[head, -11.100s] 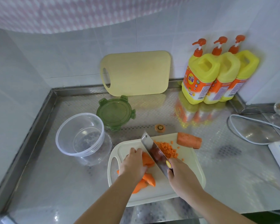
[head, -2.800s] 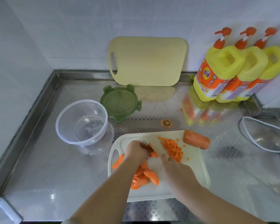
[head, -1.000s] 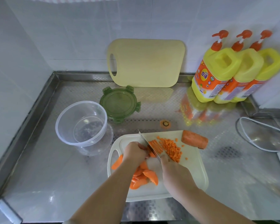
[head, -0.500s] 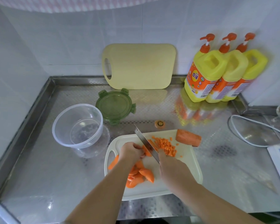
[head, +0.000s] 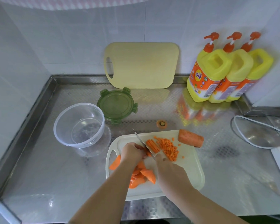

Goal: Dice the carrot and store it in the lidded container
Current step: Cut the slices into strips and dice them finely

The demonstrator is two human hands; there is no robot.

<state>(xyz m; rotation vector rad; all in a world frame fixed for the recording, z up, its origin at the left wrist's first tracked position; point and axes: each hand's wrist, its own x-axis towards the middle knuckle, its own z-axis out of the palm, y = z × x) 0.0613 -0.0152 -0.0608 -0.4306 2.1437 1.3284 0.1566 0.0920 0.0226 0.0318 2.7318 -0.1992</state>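
Roughly midway. Right grip (head: 168, 168) clamped on knife (head: 143, 143), left grip (head: 132, 152) curled onto carrot slice (head: 148, 154). Carrot sticks (head: 153, 145) and dice pile (head: 168, 148) lie just ahead of right grip. Spare slices (head: 142, 175) and carrot chunk (head: 191, 139) uncut. Container (head: 61, 138), left of left grip, empty; lid (head: 116, 105) off.

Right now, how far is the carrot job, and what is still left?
Done: a pile of diced carrot lies on the cutting board. In hand: the right hand holds the knife beside carrot sticks, while the left hand steadies a carrot piece. Left: the slices, the thick carrot chunk, and filling the empty container, whose green lid lies apart.
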